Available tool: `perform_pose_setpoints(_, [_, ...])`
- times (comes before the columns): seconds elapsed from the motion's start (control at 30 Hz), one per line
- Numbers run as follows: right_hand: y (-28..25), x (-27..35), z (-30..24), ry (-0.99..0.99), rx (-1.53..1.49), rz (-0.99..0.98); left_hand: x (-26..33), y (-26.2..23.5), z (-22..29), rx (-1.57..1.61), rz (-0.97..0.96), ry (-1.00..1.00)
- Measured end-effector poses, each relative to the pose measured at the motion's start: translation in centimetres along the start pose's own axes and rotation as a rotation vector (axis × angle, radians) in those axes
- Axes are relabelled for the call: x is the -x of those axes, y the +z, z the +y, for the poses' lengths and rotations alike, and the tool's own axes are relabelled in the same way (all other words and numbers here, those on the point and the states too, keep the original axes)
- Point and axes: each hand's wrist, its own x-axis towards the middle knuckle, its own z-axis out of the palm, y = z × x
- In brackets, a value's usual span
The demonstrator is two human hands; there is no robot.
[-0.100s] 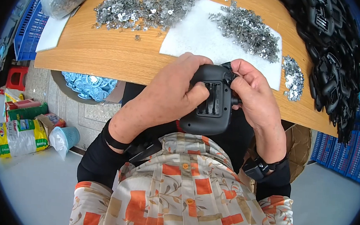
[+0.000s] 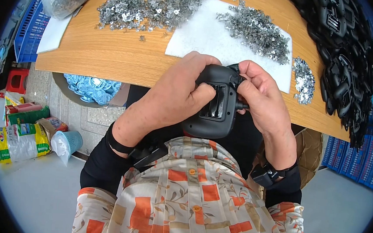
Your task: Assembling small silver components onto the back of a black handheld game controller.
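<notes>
A black plastic housing (image 2: 209,129) with an open battery compartment (image 2: 214,109) is held over my lap, by the table's near edge. My left hand (image 2: 175,87) is closed around its left side, the thumb pressing by the compartment's upper left corner. At the upper right, my right hand (image 2: 264,98) pinches a dark part (image 2: 236,79) of the housing between thumb and fingers. Whether a small piece sits under either thumb is hidden. A short black knob (image 2: 242,105) sticks out on the right side.
Piles of small metal clips (image 2: 124,11) and a white foam sheet (image 2: 192,42) lie on the wooden table (image 2: 107,60). More clips (image 2: 256,32) sit on the sheet. Stacked black housings (image 2: 342,80) fill the right side. A bin of blue discs (image 2: 93,89) stands below left.
The housing has tilted slightly, its lower end swinging a little to the left. My left thumb has moved slightly with it, and both hands keep their hold.
</notes>
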Motion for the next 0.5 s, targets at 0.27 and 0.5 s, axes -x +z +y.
perform_pose_setpoints(0.27, [-1.1,-0.7,-0.7,0.096,-0.049,-0.028,0.1,-0.8,1.4,0.618,-0.01,-0.425])
perform_pose_setpoints(0.5, [-0.7,-0.7,-0.3,0.029,-0.15,0.058,0.0,-0.4,0.6,1.03,0.009,-0.473])
